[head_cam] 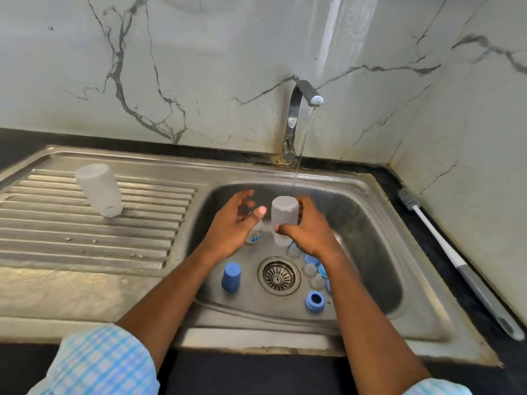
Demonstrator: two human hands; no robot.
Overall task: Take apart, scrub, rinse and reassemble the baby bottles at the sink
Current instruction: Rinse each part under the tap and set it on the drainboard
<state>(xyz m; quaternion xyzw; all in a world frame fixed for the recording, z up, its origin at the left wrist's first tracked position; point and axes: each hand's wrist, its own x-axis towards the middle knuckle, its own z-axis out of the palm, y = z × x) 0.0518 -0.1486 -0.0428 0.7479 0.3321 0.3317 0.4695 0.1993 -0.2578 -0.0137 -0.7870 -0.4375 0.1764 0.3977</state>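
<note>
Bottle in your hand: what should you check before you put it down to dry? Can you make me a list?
1. Water running: ok, a stream falls from the tap toward the bottle.
2. Grip: ok, the right hand holds the bottle, base up.
3. Left hand free: ok, open, holding nothing.
4. Soap rinsed off: cannot tell.
5. Drying spot: ok, the draining board shows bare ridges beside the other bottle, which stands mouth down.
6. Small parts washed: cannot tell; the blue cap and blue ring lie in the sink.
</note>
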